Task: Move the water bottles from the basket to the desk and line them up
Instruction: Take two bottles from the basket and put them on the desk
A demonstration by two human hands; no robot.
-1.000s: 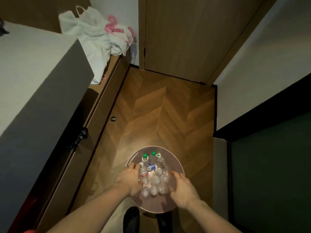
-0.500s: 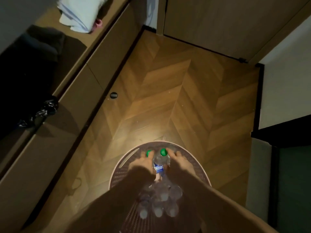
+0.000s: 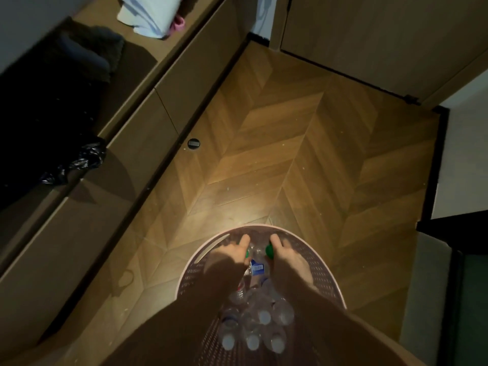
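A round pink perforated basket (image 3: 327, 276) stands on the wooden floor below me, holding several clear water bottles. Bottles with white caps (image 3: 264, 317) stand at its near side. At the far side, my left hand (image 3: 233, 253) curls round a green-capped bottle (image 3: 247, 254), and my right hand (image 3: 286, 253) curls round another green-capped bottle (image 3: 269, 250). A bottle with a blue label (image 3: 257, 269) lies between the two hands. Both forearms cross over the basket and hide part of its contents.
A long low wooden cabinet (image 3: 148, 120) runs along the left, with white cloth (image 3: 148, 14) on its far end and a black bag (image 3: 76, 165) in a dark gap. A wooden door (image 3: 369, 35) is ahead. A dark panel (image 3: 472, 299) stands at right.
The view dropped closer to the basket. Both hands went from the near bottles to the far side and closed round the two green-capped bottles.
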